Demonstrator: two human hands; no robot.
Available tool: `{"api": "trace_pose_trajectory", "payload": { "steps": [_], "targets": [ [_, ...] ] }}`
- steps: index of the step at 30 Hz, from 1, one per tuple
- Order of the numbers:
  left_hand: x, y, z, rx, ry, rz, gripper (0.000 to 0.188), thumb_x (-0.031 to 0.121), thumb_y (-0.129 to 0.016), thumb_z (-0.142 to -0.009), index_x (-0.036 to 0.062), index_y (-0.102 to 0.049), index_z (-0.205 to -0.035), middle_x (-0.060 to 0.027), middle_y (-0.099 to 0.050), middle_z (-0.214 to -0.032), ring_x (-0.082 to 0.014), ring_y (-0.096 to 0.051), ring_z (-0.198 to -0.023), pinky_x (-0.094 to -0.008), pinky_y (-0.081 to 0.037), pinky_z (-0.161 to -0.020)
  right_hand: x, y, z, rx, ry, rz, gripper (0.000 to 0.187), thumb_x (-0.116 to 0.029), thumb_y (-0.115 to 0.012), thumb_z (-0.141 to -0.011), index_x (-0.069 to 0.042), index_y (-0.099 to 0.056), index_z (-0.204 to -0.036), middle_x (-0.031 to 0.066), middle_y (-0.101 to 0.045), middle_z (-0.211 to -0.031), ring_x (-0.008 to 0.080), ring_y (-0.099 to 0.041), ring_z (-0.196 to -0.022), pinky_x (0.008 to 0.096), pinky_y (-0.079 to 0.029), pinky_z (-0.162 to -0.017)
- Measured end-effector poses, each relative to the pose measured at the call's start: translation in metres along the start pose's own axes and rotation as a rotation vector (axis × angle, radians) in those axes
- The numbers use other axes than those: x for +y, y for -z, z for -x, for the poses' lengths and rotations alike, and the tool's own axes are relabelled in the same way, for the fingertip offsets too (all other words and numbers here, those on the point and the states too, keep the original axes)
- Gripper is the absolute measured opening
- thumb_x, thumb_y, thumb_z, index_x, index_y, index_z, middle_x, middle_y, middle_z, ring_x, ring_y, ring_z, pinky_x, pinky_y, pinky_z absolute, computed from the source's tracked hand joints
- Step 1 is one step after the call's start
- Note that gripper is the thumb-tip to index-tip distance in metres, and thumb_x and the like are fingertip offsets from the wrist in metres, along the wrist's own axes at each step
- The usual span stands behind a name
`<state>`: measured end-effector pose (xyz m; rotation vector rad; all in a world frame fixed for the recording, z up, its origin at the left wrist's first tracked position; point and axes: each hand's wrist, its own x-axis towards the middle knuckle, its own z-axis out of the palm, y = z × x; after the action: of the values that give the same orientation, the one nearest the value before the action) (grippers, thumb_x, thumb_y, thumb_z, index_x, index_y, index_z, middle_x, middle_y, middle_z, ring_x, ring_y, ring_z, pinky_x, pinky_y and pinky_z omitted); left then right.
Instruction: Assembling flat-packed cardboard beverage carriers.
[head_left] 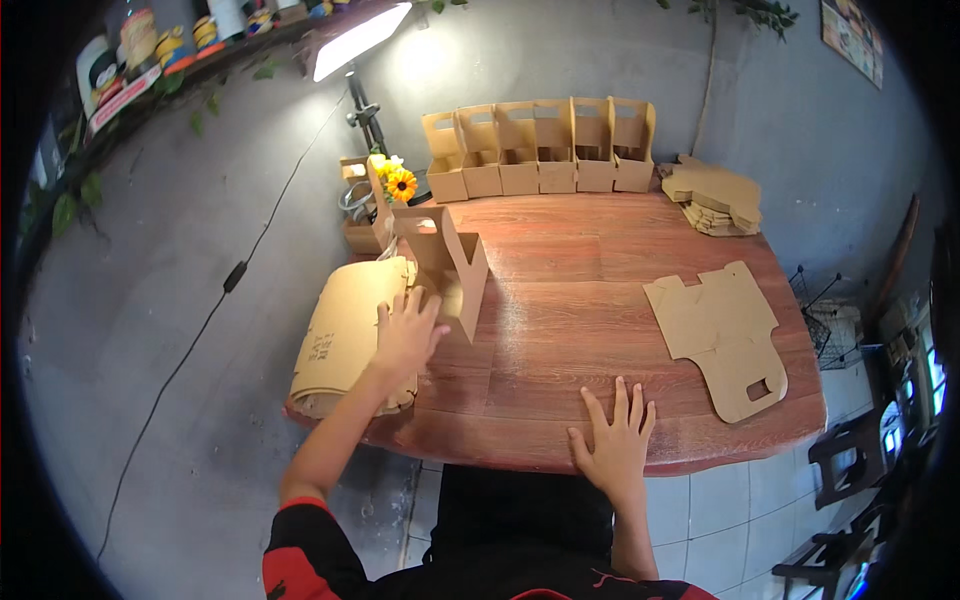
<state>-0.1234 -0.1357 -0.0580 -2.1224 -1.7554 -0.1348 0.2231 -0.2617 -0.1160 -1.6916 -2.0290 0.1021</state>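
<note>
My left hand [405, 335], fingers spread, reaches over the right edge of a stack of curved cardboard sheets [340, 325] at the table's left. Just beyond its fingertips a folded cardboard carrier [470, 270] with a handle cutout stands upright; I cannot tell whether the fingers touch it. My right hand [615, 440] lies with fingers outstretched on the wooden table [560, 340] near the front edge, holding nothing. To the right of it a flat cardboard cutout [720, 340] with a handle slot lies on the tabletop.
Several folded cardboard carriers [540, 160] stand in a row along the back. A pile of flat cardboard pieces [715, 195] sits at the back right. Yellow and orange flowers [398, 180] and a lit lamp [360, 40] are at the back left, near the wall.
</note>
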Motion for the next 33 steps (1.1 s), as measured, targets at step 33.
{"api": "trace_pose_trajectory", "payload": {
  "steps": [33],
  "targets": [
    [-0.123,-0.106,-0.187,0.431,0.158,0.231,0.043,0.038,-0.061,-0.091,0.0172,-0.060,-0.129,-0.0095,-0.043,-0.151,-0.0345,-0.036,-0.138,-0.0560,-0.029,-0.107,-0.004,0.001,-0.004,-0.102,0.019,0.127,0.057,-0.051,-0.059,-0.090,-0.028,-0.060,-0.142,0.0241,-0.042,-0.154,0.0521,-0.029,-0.143,0.0718,-0.019,-0.111]
  ]
}}
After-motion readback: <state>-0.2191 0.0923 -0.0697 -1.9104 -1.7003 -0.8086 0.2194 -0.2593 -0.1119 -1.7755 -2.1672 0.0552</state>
